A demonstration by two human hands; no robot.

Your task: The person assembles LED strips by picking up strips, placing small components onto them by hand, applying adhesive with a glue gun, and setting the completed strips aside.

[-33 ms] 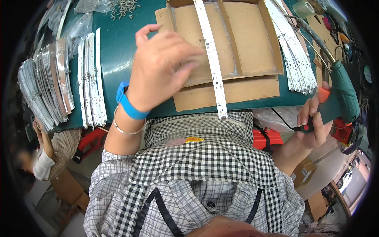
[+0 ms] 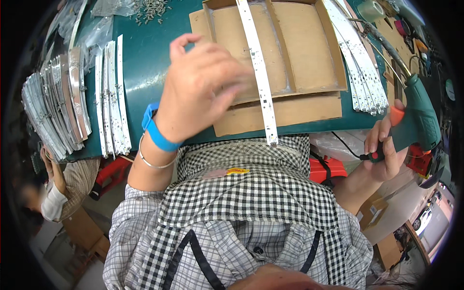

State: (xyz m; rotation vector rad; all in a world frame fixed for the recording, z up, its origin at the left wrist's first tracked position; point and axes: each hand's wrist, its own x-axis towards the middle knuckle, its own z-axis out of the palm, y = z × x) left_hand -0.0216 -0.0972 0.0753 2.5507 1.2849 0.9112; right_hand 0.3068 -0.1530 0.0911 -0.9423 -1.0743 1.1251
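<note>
Dark green work table carries everything within reach: a shallow brown cardboard tray at centre, keeping one long white component strip laid straight, its near end overhanging. Spare strips wait stacked far left. Left hand hovers empty, fingers loosely spread. Right hand grips a green electric screwdriver at the right edge.

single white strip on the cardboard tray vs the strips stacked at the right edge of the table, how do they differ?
The single white strip lies alone, across the cardboard tray, near end overhanging the green table edge. The right-hand strips form an overlapping, fanned bundle beside the tray, slanting diagonally. The single one sits by the raised left hand; the bundle sits nearer the right hand holding the green power screwdriver. Both are long, narrow and white.
</note>
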